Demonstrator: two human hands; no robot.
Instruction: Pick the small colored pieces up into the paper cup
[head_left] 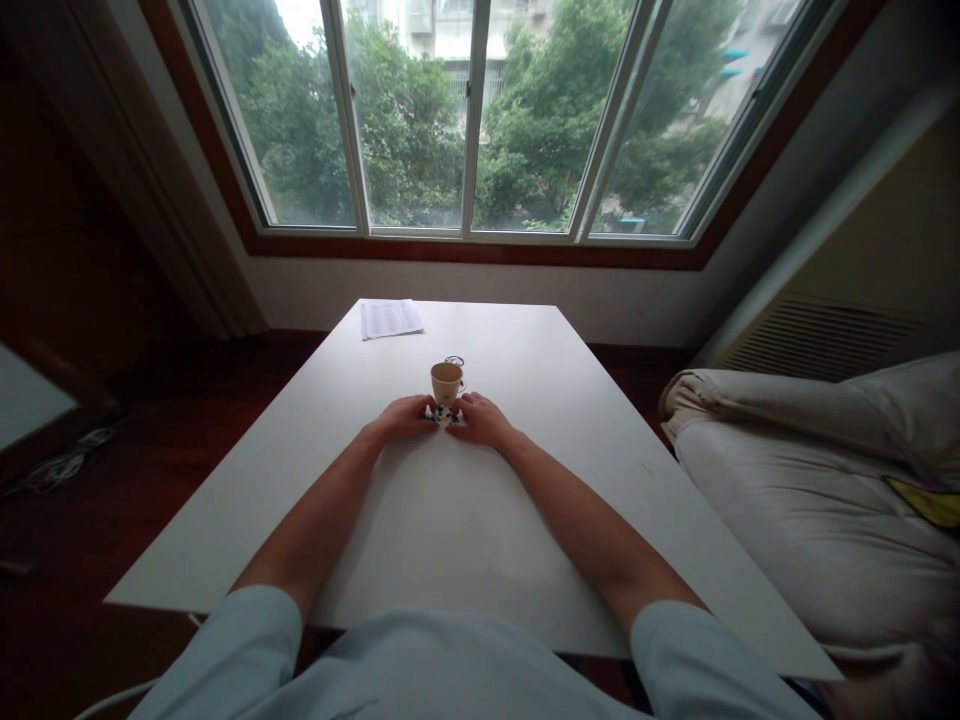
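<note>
My left hand (409, 416) and my right hand (480, 418) rest on the white table (480, 540), facing each other. Between them lies a small cluster of colourful pieces (444, 414), with blue, yellow and white showing; their exact kind is too small to make out. Thumb and fingers of each hand are curved and apart, touching or bordering the cluster from its left and right sides. Just behind the pieces a beige mug (448, 380) stands upright, its handle to the right. My fingertips are close to its base, and part of the cluster is hidden by my fingers.
A thin dark looped item (454, 360) lies behind the mug. Printed sheets of paper (391, 318) lie at the table's far left corner. To the right is a padded pale sofa (810, 480); a wide window (469, 130) is beyond the table. Cables (60, 465) lie on the left floor.
</note>
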